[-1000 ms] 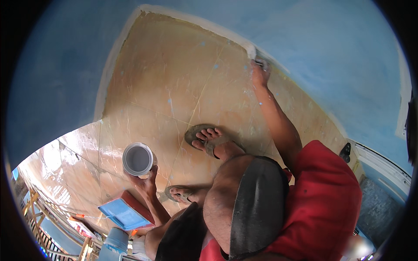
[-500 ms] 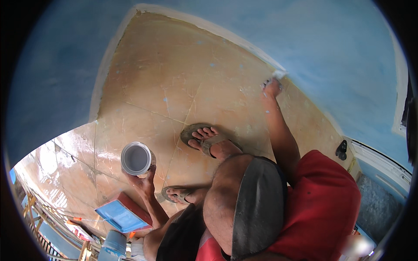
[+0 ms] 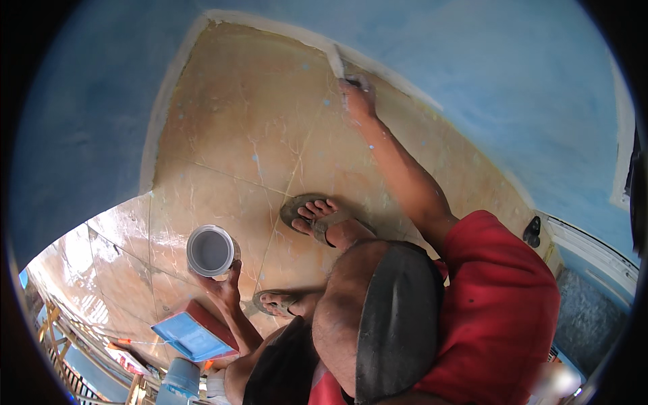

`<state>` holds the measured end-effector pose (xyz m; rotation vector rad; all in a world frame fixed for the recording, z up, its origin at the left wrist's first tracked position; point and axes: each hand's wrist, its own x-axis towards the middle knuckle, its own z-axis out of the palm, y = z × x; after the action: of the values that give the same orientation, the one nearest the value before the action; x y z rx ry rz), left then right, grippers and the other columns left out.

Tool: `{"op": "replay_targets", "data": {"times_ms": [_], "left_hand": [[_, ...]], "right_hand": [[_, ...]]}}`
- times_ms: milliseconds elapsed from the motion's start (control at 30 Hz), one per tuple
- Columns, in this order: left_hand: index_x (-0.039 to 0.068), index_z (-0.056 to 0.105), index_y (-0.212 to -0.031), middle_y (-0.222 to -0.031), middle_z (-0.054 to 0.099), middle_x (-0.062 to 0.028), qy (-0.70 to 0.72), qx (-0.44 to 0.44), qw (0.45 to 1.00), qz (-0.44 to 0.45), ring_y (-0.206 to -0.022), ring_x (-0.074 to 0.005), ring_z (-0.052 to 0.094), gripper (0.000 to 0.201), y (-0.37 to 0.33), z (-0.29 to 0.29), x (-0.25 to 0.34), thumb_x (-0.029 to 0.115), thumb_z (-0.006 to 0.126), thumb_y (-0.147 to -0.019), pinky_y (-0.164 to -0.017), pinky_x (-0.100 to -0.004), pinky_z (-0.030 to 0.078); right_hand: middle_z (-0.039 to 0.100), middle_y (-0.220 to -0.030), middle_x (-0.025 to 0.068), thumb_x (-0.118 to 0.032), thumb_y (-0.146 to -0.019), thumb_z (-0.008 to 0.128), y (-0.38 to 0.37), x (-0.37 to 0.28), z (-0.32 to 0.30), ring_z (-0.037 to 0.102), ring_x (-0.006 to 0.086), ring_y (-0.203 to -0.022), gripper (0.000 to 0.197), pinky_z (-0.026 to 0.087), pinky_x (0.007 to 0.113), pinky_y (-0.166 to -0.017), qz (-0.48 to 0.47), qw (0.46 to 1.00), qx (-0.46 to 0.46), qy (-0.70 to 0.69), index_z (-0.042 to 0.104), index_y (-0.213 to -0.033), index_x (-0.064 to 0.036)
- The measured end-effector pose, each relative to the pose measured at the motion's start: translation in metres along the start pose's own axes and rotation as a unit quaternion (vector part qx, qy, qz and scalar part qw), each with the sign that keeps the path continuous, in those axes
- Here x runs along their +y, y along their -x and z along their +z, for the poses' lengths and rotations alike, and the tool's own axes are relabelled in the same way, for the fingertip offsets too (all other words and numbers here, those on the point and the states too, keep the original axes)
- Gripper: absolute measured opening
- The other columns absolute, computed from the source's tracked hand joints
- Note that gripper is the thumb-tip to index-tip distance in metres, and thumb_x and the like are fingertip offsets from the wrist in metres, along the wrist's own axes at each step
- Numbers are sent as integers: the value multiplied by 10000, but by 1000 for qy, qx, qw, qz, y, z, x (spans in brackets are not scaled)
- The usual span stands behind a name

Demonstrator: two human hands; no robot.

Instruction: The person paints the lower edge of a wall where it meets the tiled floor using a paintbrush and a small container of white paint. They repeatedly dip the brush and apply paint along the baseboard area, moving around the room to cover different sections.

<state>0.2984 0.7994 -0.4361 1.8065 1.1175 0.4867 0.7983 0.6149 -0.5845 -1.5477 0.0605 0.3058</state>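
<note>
Blue walls (image 3: 466,61) are bounding a tan tiled floor (image 3: 236,128), with a white band (image 3: 270,25) running along their foot. Through the head view, I am seeing the brush (image 3: 336,62) on the far side, right by the base of the wall. Its pale bristles are pointing out of my right hand (image 3: 358,99), far and slightly left, so the visible long axis is lying across the band rather than along it; the tip is seemingly touching there. My right fingers are curling together around the handle and hiding most of it. Of my two hands, this one is sitting nearer the far wall. My left hand (image 3: 221,283) is gripping the can (image 3: 210,250) from its near side, though I am not seeing every finger. From the brush, the can is sitting near and left, well apart, its mouth facing up. Nearer still, a blue tray (image 3: 196,332) is resting just left of my left forearm.
</note>
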Motion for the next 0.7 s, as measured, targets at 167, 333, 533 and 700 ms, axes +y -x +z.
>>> {"op": "replay_targets", "data": {"times_ms": [167, 333, 533, 700], "left_hand": [[19, 421, -1544, -1434, 555, -151, -5, 12, 1000, -11, -1324, -287, 547, 1004, 2, 1, -5, 149, 943, -696, -1176, -462, 395], [22, 414, -1554, -1444, 555, -151, 6, 6, 999, -32, -1333, -283, 545, 1020, 1, 0, -9, 165, 943, -695, -1180, -462, 395], [15, 419, -1543, -1424, 574, -154, 16, 13, 999, -31, -1319, -290, 567, 1016, 0, 4, -3, 183, 944, -690, -1163, -447, 418], [4, 439, -1531, -1398, 588, -161, 19, -7, 999, -27, -1300, -292, 581, 1011, -2, 9, 6, 204, 946, -680, -1138, -446, 445]], "right_hand": [[605, -747, -23, -138, -921, 809, -9, 19, -101, 524, 82, -583, 138, 398, 290, -493, -121, 973, 127, 151, 714, -998, -73], [580, -758, -12, -155, -941, 795, 39, 11, -173, 515, 110, -598, 153, 427, 321, -536, -16, 959, 273, 76, 684, -929, -52], [506, -672, 6, -137, -996, 715, 55, 18, -193, 461, 138, -485, 178, 351, 320, -408, 59, 914, 375, -146, 557, -917, -113], [568, -761, 58, -102, -972, 730, -1, 27, -86, 558, 182, -567, 214, 434, 360, -414, 67, 943, 301, -124, 517, -955, -92]]}}
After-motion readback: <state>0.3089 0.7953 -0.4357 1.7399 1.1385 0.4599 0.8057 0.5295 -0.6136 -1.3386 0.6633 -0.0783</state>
